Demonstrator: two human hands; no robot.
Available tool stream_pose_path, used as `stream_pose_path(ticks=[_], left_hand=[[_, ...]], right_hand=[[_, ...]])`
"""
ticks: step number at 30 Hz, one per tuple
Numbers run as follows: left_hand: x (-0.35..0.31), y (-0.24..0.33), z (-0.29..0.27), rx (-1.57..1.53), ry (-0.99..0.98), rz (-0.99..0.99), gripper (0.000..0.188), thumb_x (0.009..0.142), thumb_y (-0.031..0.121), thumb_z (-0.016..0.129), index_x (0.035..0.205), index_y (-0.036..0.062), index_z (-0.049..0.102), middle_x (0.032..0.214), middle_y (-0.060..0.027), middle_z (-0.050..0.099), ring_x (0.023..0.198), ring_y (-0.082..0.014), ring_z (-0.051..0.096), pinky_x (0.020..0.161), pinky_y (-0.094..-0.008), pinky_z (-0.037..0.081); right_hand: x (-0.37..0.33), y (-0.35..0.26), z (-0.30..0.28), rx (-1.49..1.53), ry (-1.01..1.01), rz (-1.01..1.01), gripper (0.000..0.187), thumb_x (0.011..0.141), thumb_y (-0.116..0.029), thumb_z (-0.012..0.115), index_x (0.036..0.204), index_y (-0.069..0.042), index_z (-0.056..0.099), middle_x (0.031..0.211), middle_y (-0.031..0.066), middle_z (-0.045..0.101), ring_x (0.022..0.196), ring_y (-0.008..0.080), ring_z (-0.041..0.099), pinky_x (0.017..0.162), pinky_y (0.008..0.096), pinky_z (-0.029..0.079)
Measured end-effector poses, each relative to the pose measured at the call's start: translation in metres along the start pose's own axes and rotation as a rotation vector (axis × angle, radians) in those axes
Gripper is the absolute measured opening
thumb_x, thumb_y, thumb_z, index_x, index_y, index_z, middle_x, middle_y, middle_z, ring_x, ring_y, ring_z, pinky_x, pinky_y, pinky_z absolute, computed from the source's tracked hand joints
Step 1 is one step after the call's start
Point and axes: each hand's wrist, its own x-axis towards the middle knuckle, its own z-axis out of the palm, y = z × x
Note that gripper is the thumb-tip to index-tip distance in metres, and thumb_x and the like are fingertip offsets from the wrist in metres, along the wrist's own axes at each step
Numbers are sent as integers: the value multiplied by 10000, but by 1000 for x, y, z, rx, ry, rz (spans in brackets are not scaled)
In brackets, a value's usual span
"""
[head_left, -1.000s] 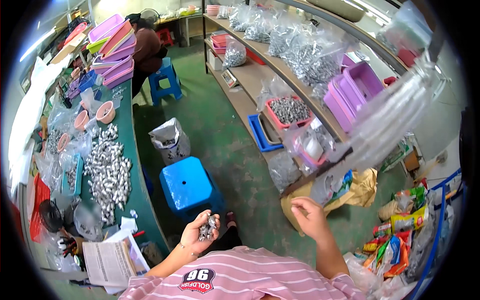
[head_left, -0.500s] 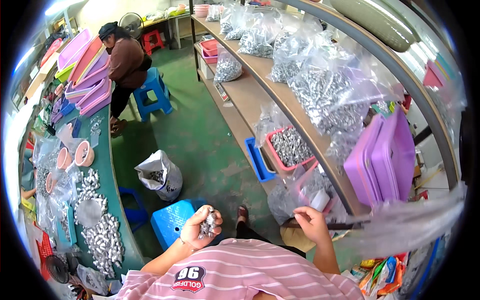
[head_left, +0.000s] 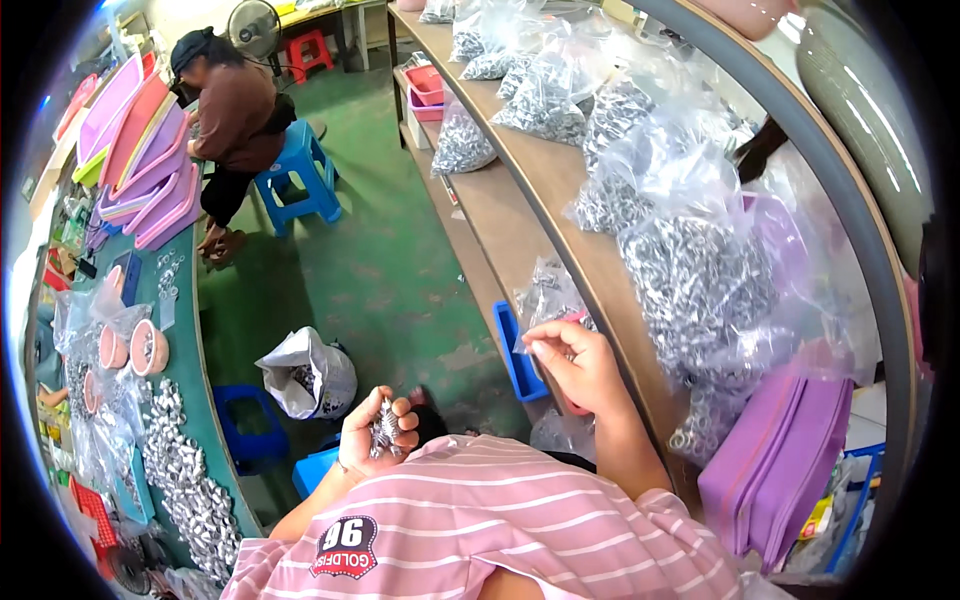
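My left hand (head_left: pixel 372 432), low in front of my striped shirt, is closed round a handful of small shiny metal parts (head_left: pixel 386 428). Its fingers hide some of them. Over the shelf side, my right hand (head_left: pixel 578 362) has its fingers bent, with thumb and forefinger brought together. Whatever may be between those tips is too small to make out. Just beyond it lies a clear plastic bag of metal parts (head_left: pixel 548 290), and the hand covers most of a pink tray beneath. A blue tray (head_left: pixel 518 350) is beside the fingertips.
Bags of metal parts (head_left: pixel 700 290) crowd the shelf, with purple bins (head_left: pixel 780 460) near its close end. On the left, loose metal parts (head_left: pixel 195 480) cover the green table (head_left: pixel 215 400). A white sack (head_left: pixel 310 375) and blue stool (head_left: pixel 248 425) stand on the floor. A seated person (head_left: pixel 235 110) works farther off.
My right hand has moved forward and left across the pink tray, its fingers drawing together. My left hand still grips the metal parts. The whole view has shifted toward the shelf.
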Motion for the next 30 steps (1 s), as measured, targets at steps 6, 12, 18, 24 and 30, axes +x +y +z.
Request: stream_pose_path(ticks=[6, 12, 18, 24, 30], left_hand=[[88, 83, 26, 2, 13, -116, 138, 848, 224, 537, 822, 94, 575, 766, -61, 549, 691, -204, 517, 530, -302, 437], [160, 179, 51, 145, 144, -172, 121, 822, 232, 563, 817, 114, 589, 727, -33, 565, 646, -176, 523, 478, -269, 408], [210, 239, 67, 181, 271, -226, 117, 833, 226, 546, 815, 113, 573, 721, -38, 572, 629, -175, 538, 438, -256, 402], [246, 256, 73, 166, 314, -303, 115, 836, 222, 543, 812, 112, 568, 720, -33, 573, 626, -173, 547, 438, -253, 409], [266, 267, 76, 185, 339, -337, 110, 835, 214, 542, 811, 107, 557, 716, -39, 578, 616, -179, 556, 432, -260, 421]], right_hand=[[106, -12, -24, 39, 188, 20, 131, 862, -26, 535, 981, 7, 578, 879, 43, 626, 807, 96, 580, 742, 219, 460], [252, -34, -60, -298, 540, -176, 275, 836, -16, 541, 1110, 7, 524, 1094, 102, 579, 1018, 169, 553, 887, 289, 425], [385, -48, -118, -1063, 587, -277, 535, 756, -210, 645, 1196, 31, 459, 1230, 208, 473, 1164, 317, 441, 970, 358, 354], [439, -48, -146, -1214, 334, 130, 421, 734, -299, 661, 1027, -8, 582, 1016, 179, 609, 965, 297, 579, 837, 362, 443], [407, -68, -125, -1193, 308, -6, 150, 790, -143, 620, 778, -9, 554, 698, 100, 597, 629, 185, 555, 594, 298, 437]])
